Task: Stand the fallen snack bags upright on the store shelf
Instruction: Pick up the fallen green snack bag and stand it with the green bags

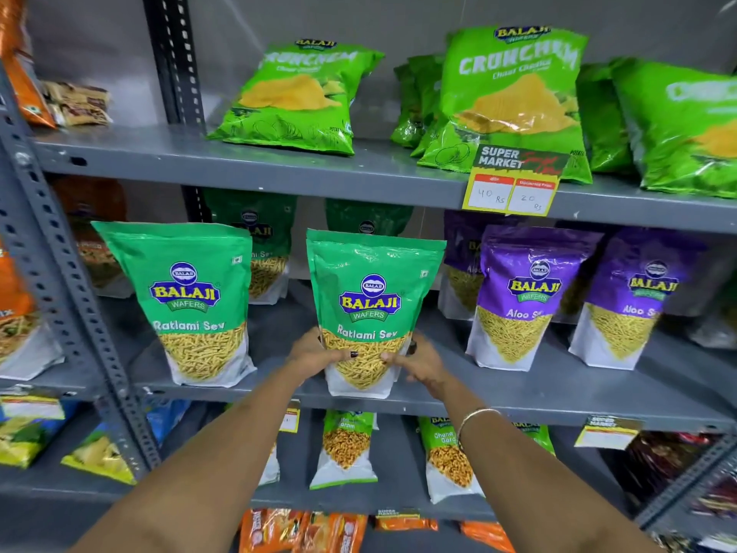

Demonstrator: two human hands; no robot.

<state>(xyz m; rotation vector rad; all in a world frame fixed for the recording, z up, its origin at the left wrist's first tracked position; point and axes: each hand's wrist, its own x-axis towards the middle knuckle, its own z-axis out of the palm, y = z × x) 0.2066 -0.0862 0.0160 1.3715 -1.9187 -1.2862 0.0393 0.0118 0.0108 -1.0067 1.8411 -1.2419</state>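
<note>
Centre frame, middle shelf [518, 397]: my left hand [315, 353] and right hand [422, 363] clamp the Ratlami Sev bag [373, 297] by its lower sides, long axis vertical, base at shelf edge, both equally near.

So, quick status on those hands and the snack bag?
Left hand and right hand both gripping green sev bag low down. Bag upright on middle shelf. Nothing blocking.

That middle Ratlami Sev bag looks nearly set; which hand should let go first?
Probably the left hand: it only cups the Ratlami Sev bag at its lower edge, and nothing stands close on that side. The right hand wraps further round, so it can steady the bag.
</note>
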